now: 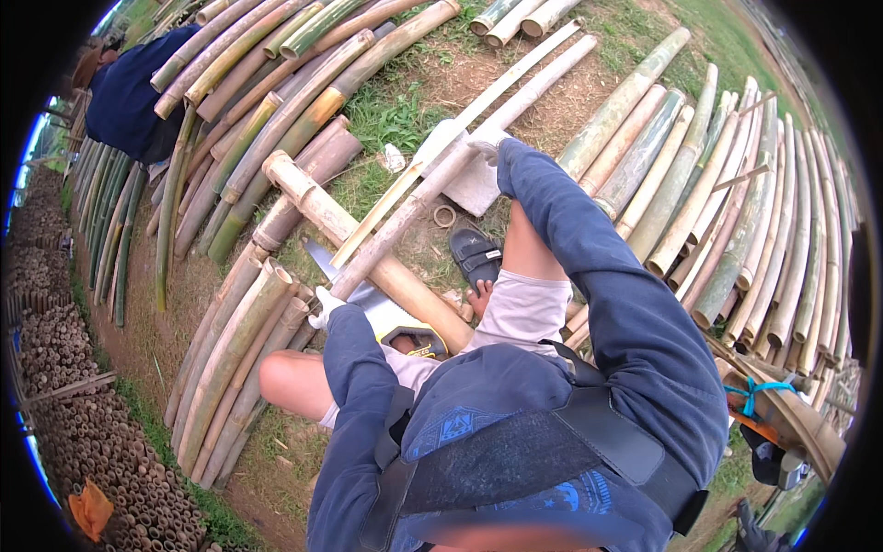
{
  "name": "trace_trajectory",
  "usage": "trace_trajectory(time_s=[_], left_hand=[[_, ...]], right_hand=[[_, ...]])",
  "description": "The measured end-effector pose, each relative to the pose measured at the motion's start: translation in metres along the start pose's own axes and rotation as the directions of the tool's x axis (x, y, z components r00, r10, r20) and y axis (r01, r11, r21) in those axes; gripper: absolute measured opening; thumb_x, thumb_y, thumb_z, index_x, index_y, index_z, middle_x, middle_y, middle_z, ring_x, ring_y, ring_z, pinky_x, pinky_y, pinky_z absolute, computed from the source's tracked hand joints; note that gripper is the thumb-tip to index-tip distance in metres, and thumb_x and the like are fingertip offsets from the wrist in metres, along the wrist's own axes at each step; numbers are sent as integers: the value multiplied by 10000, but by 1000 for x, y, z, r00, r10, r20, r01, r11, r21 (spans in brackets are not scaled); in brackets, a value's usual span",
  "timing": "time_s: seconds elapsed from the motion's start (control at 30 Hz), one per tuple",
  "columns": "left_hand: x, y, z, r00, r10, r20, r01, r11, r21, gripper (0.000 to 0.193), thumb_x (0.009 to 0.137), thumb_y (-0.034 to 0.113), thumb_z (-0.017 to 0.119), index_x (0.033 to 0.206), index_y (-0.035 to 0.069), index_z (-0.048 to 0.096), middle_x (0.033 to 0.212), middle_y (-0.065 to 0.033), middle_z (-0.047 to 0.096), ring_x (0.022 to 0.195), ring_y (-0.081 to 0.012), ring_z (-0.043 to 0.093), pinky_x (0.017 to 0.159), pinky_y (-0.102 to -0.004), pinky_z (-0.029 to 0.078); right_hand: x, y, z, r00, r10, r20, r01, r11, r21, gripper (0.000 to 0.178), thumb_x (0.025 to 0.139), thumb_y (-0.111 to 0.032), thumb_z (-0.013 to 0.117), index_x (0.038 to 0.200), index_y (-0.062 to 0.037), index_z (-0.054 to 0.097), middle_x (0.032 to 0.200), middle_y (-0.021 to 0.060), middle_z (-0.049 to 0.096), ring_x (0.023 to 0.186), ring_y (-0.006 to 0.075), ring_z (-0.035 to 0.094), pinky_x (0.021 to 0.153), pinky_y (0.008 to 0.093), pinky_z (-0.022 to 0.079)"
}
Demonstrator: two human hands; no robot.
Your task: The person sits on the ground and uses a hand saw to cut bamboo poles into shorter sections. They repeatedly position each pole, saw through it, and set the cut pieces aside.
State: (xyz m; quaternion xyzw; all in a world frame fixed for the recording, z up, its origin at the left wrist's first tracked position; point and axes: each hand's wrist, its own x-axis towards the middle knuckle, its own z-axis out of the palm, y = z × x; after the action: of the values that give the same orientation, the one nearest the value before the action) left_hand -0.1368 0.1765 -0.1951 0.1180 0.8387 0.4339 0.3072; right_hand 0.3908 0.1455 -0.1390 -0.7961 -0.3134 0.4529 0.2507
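My left hand (324, 308), in a white glove, is closed at the near end of a long bamboo pole (395, 225). Further up the same pole, my right hand (487, 147), also gloved, wraps its side. A pale split bamboo strip (379, 213) runs alongside the pole. Both cross over a thick bamboo log (409, 287) lying at an angle before my knees. A handsaw (384, 316) with a yellow and black handle rests by my lap, its blade passing beneath the pole. Part of each hand's fingers is hidden.
Bamboo poles lie stacked at the left (230, 359), upper left (303, 110) and right (699, 193). A grey block (474, 184) sits under the pole, near a cut bamboo ring (444, 216). A person in dark clothing (138, 97) bends at the upper left.
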Motion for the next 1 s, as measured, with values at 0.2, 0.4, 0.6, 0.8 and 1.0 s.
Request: trace_trajectory(time_s=[0.2, 0.4, 0.6, 0.8, 1.0], left_hand=[[9, 37, 12, 495, 696, 521, -869, 403, 288, 699, 876, 437, 823, 1380, -15, 647, 1393, -258, 652, 1248, -388, 656, 1090, -446, 503], [0, 71, 48, 209, 307, 928, -977, 111, 183, 675, 831, 500, 837, 1318, 52, 705, 1269, -201, 740, 1196, -314, 709, 1040, -392, 532], [-16, 100, 25, -8, 382, 924, -999, -45, 10, 343, 758, 306, 892, 1008, 93, 793, 1073, -159, 740, 981, -325, 712, 901, -432, 563], [-29, 62, -23, -119, 462, 879, -987, 39, -154, 374, 836, 142, 815, 1176, 107, 663, 1158, -139, 695, 1080, -351, 692, 949, -430, 557], [-53, 67, -30, -79, 297, 952, -975, 175, -135, 430, 910, 326, 758, 1276, 117, 671, 1124, -176, 753, 1055, -377, 734, 916, -459, 572]], right_hand=[[-15, 7, -12, 993, 121, 14, -121, 958, 259, 718, 1011, -400, 595, 1599, -50, 378, 1527, 256, 487, 1324, 433, 547, 1056, 542, 499], [-33, -2, -19, 971, 235, 32, -212, 798, 565, 784, 1005, -442, 613, 1624, -60, 320, 1588, 272, 400, 1381, 481, 481, 1082, 593, 472], [-35, -10, -21, 944, 329, 8, -212, 588, 780, 854, 1000, -484, 631, 1649, -71, 262, 1649, 288, 313, 1438, 528, 415, 1108, 645, 444], [-6, 4, -16, 879, 477, 2, -200, 365, 909, 924, 994, -533, 646, 1670, -77, 210, 1694, 300, 248, 1465, 563, 390, 1107, 720, 425], [42, 36, -13, 917, 396, -53, -199, 567, 799, 877, 1022, -568, 565, 1658, -57, 240, 1696, 301, 234, 1469, 543, 398, 1095, 692, 460]])
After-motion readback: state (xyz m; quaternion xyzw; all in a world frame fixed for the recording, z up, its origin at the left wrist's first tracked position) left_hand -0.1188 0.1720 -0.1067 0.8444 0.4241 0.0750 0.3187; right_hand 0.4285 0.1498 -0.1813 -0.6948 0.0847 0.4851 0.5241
